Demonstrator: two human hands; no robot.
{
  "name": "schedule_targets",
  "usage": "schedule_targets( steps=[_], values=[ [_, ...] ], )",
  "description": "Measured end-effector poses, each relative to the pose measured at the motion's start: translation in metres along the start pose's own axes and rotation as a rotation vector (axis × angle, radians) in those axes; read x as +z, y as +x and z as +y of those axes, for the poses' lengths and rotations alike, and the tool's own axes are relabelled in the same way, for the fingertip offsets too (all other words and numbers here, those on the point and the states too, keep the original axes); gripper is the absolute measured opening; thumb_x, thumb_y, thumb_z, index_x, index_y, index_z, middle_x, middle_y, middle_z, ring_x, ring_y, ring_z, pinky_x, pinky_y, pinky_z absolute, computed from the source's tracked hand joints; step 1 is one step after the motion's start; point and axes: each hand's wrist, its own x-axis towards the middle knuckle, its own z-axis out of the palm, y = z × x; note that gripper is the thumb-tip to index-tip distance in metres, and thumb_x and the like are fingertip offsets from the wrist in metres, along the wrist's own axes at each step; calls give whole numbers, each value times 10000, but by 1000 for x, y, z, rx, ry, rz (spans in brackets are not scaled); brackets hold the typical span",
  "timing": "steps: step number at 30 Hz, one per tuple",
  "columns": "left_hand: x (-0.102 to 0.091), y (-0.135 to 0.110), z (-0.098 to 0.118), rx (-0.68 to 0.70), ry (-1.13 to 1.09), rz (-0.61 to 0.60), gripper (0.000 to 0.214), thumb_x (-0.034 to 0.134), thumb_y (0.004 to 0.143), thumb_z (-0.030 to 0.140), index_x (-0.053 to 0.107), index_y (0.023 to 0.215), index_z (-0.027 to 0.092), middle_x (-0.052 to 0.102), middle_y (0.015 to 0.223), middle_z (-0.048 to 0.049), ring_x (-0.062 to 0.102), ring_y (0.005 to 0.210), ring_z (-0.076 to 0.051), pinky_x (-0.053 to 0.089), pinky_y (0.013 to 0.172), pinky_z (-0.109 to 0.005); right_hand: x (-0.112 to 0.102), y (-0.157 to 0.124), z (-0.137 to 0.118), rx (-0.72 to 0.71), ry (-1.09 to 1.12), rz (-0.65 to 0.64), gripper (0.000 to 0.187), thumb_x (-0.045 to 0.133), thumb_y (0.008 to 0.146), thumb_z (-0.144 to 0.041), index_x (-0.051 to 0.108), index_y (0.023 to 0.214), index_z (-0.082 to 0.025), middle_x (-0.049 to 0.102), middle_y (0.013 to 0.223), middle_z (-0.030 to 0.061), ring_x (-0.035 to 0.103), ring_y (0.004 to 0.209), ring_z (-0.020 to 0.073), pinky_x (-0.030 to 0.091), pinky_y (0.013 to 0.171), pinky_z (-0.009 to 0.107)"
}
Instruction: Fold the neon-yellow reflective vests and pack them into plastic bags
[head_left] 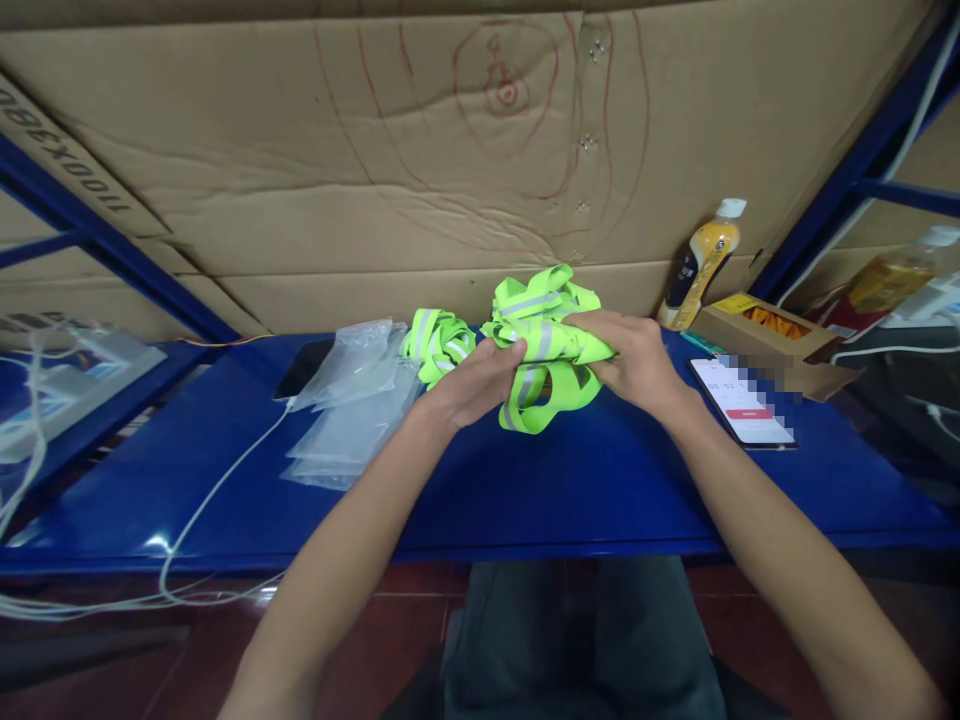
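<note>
A bundle of neon-green reflective straps with grey stripes sits above the blue shelf, held between both hands. My left hand pinches its left side with fingers closed. My right hand wraps over the right side, fingers curled on the fabric. A second folded green strap bundle lies just left of them on the shelf. Loops of the held bundle hang down to the shelf surface.
Clear plastic bags lie stacked to the left, over a dark phone with a white cable. To the right lie a lit phone, an open cardboard box and a yellow drink bottle. Cardboard backs the shelf.
</note>
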Motion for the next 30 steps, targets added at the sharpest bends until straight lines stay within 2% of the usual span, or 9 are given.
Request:
schedule_targets(
  steps=[3, 8, 10, 13, 16, 20, 24, 26, 30],
  values=[
    [-2, 6, -6, -31, -58, 129, 503, 966, 688, 605, 774, 916, 200, 819, 967, -122, 783, 1072, -378, 651, 880, -463, 11, -3, 1, -21, -112, -43, 492, 576, 901, -144, 736, 1359, -227, 743, 1394, 122, 706, 1288, 334, 562, 1101, 519],
    [-8, 9, -7, -16, 23, 342, 439, 1019, 604, 266, 766, 947, 160, 826, 1004, -129, 799, 930, -312, 644, 792, -394, 13, -3, -5, -40, -42, -191, 726, 634, 903, -182, 508, 1618, -209, 587, 1597, 160, 563, 1487, 351, 487, 1226, 583],
    [-11, 6, -4, 9, 58, 338, 466, 1022, 566, 210, 775, 957, 148, 828, 1016, -127, 799, 962, -300, 638, 846, -377, 9, -2, -5, -44, 64, -209, 728, 674, 967, -296, 455, 1659, -241, 531, 1655, 142, 508, 1546, 330, 436, 1283, 573],
    [-14, 1, 3, 31, 105, 250, 514, 1029, 547, 198, 798, 1003, 149, 834, 1034, -110, 798, 1027, -314, 632, 939, -394, 4, 0, -3, -25, 175, -203, 638, 630, 1052, -400, 472, 1657, -274, 529, 1666, 107, 503, 1559, 295, 402, 1317, 519],
    [-15, -2, 6, 40, 148, 189, 535, 1033, 551, 192, 810, 1035, 156, 837, 1038, -93, 800, 1040, -324, 637, 974, -423, 3, 0, 1, 64, 258, -256, 719, 669, 1037, -454, 424, 1688, -274, 505, 1689, 96, 497, 1562, 309, 413, 1306, 504],
    [-14, -5, 3, 73, 160, 129, 508, 1014, 593, 169, 821, 1062, 182, 836, 1097, -85, 801, 1057, -319, 645, 1004, -442, 3, -1, 2, 172, 424, -316, 680, 781, 942, -542, 619, 1519, -222, 731, 1392, 96, 709, 1239, 312, 591, 1093, 470],
    [-11, -2, -2, 78, 150, 99, 477, 1008, 651, 232, 817, 1084, 170, 831, 1121, -113, 801, 1062, -328, 657, 986, -454, 5, 1, -4, 210, 621, -340, 491, 823, 909, -508, 735, 1298, -222, 784, 1174, 54, 727, 991, 236, 644, 885, 375],
    [-9, 2, -5, 120, 143, 161, 515, 1025, 630, 253, 808, 1086, 154, 830, 1123, -125, 801, 1048, -330, 665, 954, -451, 8, 2, -7, 266, 723, -285, 468, 862, 874, -492, 742, 1226, -208, 776, 1073, 46, 715, 882, 206, 644, 788, 341],
    [-4, 12, -15, 349, 179, 360, 572, 1062, 558, 275, 792, 1045, 147, 837, 1095, -107, 797, 1018, -296, 659, 905, -392, 13, 3, -9, 410, 821, -164, 542, 915, 808, -531, 731, 1183, -186, 747, 987, 44, 674, 755, 172, 614, 662, 306]
  ],
)
